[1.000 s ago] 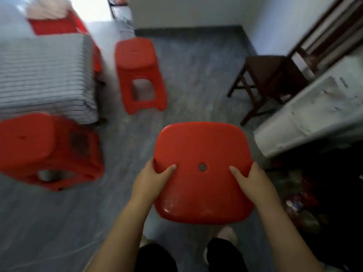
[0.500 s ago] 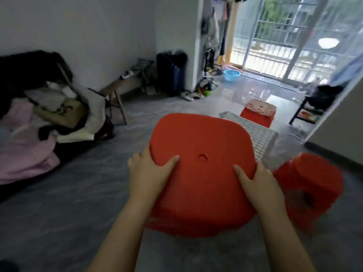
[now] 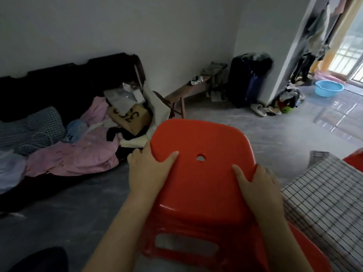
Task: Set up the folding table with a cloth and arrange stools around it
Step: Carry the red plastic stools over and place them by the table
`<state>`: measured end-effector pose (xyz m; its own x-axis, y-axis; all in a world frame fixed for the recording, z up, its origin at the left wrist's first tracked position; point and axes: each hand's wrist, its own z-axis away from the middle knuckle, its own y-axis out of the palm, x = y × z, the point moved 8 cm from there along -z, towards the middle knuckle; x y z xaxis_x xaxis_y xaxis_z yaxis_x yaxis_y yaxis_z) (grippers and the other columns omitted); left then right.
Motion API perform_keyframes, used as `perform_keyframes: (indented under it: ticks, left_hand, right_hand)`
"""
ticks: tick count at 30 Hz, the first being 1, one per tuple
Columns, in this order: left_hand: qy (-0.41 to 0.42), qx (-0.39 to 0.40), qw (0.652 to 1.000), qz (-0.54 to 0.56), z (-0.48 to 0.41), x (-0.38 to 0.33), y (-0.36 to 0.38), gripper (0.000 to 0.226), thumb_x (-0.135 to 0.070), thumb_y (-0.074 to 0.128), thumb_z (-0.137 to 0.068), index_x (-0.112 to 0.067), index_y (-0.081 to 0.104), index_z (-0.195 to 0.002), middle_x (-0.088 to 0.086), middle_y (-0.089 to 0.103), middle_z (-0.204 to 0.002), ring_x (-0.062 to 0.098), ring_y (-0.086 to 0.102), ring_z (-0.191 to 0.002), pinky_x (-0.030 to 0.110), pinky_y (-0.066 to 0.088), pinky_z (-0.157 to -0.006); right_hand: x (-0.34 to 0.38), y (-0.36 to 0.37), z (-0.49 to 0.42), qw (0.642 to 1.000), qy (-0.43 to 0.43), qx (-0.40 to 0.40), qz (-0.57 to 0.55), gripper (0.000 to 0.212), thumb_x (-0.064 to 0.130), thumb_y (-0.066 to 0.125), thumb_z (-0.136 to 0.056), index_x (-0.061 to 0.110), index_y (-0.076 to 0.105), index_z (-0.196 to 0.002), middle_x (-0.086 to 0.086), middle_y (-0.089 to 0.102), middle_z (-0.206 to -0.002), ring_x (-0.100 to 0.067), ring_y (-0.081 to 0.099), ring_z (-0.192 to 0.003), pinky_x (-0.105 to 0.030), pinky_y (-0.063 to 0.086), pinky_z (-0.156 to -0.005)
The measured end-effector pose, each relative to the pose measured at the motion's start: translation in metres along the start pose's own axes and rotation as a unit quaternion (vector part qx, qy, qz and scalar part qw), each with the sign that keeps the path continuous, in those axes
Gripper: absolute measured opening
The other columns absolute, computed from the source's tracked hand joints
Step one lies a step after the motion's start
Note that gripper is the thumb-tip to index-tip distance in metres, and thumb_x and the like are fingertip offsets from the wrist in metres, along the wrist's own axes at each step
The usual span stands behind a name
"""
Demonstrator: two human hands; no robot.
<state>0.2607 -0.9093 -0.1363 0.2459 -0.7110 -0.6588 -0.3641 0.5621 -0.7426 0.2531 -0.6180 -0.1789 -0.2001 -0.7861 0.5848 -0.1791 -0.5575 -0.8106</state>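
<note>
Gripping a glossy red plastic stool (image 3: 202,177) by the two sides of its square seat, a person carries it in front of the body above the grey concrete floor (image 3: 64,213). The left hand (image 3: 148,173) wraps the seat's left edge, thumb lying flat on top and the other fingers curled under the rim. The right hand (image 3: 257,185) clasps the right edge the same way, thumb on the seat surface and fingers hidden beneath. A small round hole (image 3: 200,158) sits in the middle of the seat, between the two thumbs. The stool tilts slightly, its seat facing up toward the camera and its legs pointing down and back. Just to the right stands the table covered with a white cloth with thin dark checks (image 3: 326,203), near the stool; whether they touch is unclear. Another red stool's corner (image 3: 355,160) peeks in beyond the cloth at the right edge.
</note>
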Motion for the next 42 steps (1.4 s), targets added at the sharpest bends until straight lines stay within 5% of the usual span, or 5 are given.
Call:
perform_keyframes:
  ticks: [7,16,27,37,42]
  left_hand:
    - [-0.017,-0.005,1.000,0.000,-0.161,0.010,0.023,0.084,-0.069,0.053,-0.076,-0.024,0.031,-0.143,0.012,0.036,-0.142,0.027,0.026,-0.135,0.044,0.032,-0.102]
    - [0.147,0.062,0.987,-0.008,-0.329,-0.088,0.126,0.085,-0.074,0.049,-0.075,-0.019,0.036,-0.139,0.012,0.047,-0.133,0.029,0.039,-0.125,0.048,0.039,-0.098]
    - [0.258,0.158,0.951,-0.071,-0.402,-0.260,0.365,0.083,-0.065,0.049,-0.080,-0.010,0.034,-0.140,0.020,0.044,-0.131,0.035,0.036,-0.125,0.050,0.033,-0.102]
    - [0.141,0.375,0.911,-0.103,-0.437,-0.310,0.677,0.076,-0.066,0.055,-0.075,-0.012,0.047,-0.128,0.015,0.059,-0.123,0.036,0.053,-0.113,0.044,0.044,-0.095]
    - [0.072,0.499,0.859,-0.085,-0.426,-0.298,0.795,0.085,-0.058,0.062,-0.077,-0.012,0.032,-0.142,0.012,0.051,-0.135,0.030,0.050,-0.122,0.038,0.040,-0.100]
  right_hand:
    - [0.082,0.062,-0.135,1.000,-0.019,0.020,-0.011,0.065,0.059,0.046,-0.085,0.004,0.050,-0.119,-0.017,0.052,-0.121,-0.033,0.044,-0.116,-0.041,0.037,-0.094]
    - [0.051,0.086,-0.258,0.990,0.117,-0.056,-0.056,0.059,0.056,0.048,-0.086,0.007,0.053,-0.117,-0.012,0.059,-0.113,-0.028,0.053,-0.105,-0.037,0.042,-0.085]
    - [-0.114,0.067,-0.409,0.950,0.258,-0.112,-0.135,0.063,0.064,0.052,-0.078,0.015,0.054,-0.117,-0.004,0.062,-0.106,-0.022,0.059,-0.097,-0.044,0.052,-0.082]
    - [-0.320,0.102,-0.566,0.907,0.391,0.019,-0.154,0.055,0.048,0.064,-0.081,0.013,0.050,-0.121,-0.003,0.064,-0.113,-0.021,0.061,-0.100,-0.035,0.051,-0.080]
    - [-0.395,0.143,-0.599,0.871,0.449,0.069,-0.187,0.049,0.032,0.062,-0.087,0.012,0.044,-0.128,-0.006,0.060,-0.123,-0.022,0.058,-0.108,-0.033,0.048,-0.085]
